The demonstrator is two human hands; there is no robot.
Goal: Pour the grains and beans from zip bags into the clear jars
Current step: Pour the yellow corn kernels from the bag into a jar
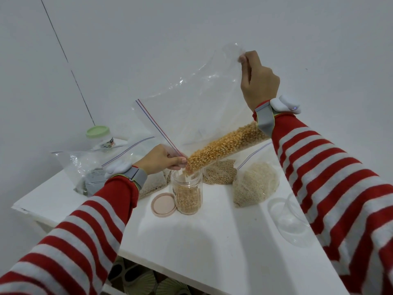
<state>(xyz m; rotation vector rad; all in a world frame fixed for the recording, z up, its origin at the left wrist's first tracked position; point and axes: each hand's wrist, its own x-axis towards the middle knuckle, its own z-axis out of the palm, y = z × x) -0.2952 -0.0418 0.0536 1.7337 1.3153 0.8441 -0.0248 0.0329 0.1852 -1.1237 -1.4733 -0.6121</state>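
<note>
A clear zip bag [191, 99] of yellow corn kernels [225, 145] hangs tilted over a small clear jar [188, 195] on the white table [212, 241]. My left hand [161, 159] pinches the bag's zip corner right at the jar's mouth. My right hand [257, 81] holds the bag's far bottom corner high up. Kernels run along the bag's lower edge into the jar, which is over half full. The jar's pink lid [163, 204] lies upturned just left of it.
Other zip bags of grains lie behind the jar: pale beans [220, 171], white grain [255, 185], one under my left wrist [152, 186] and a crumpled one [85, 165]. A green-lidded jar [100, 136] stands at the back left. An empty clear jar [291, 220] lies at the right.
</note>
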